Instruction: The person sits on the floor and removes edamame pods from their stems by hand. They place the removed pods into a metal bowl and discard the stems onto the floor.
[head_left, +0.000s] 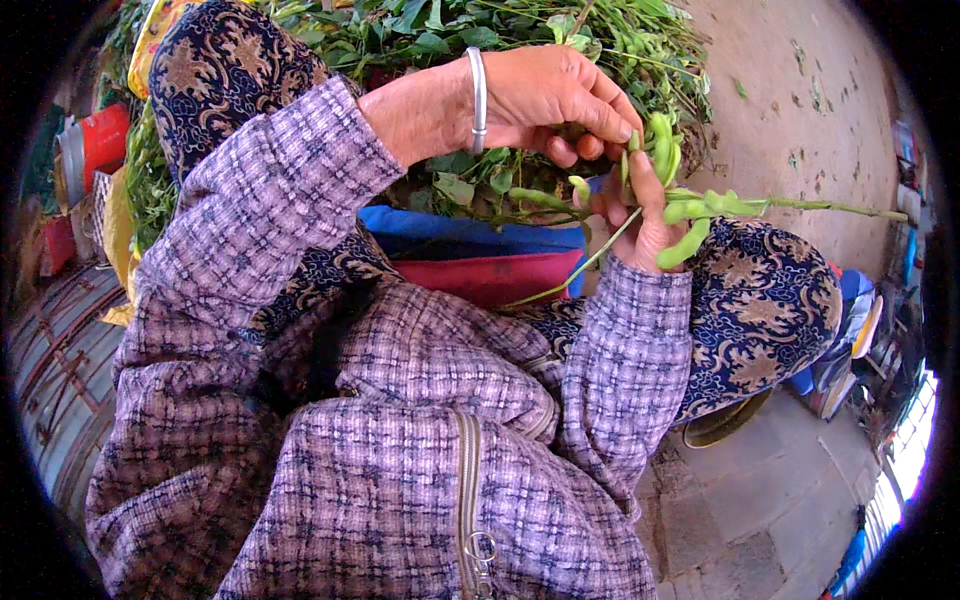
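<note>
My left hand (559, 97), with a silver bangle on its wrist, reaches across from the left. Its thumb and forefinger pinch a small green bean pod (634, 140). Just below it, my right hand (637, 214) grips a leafless bean-plant stem (832, 208), which looks like soybean; the stem sticks out to the right. Plump green pods (663, 154) hang on it around my right thumb, and another pod (684, 244) lies against the base of that hand. A thin green stalk (577, 277) slants down from the right hand. Part of the right fingers is hidden behind the plant.
A heap of leafy bean plants (465, 34) lies beyond my knees. Between the knees is a blue and red fabric or plastic item (487, 262). A red container (105, 139) stands at far left. Leaf scraps (741, 88) dot the floor; shoes (836, 382) lie at right.
</note>
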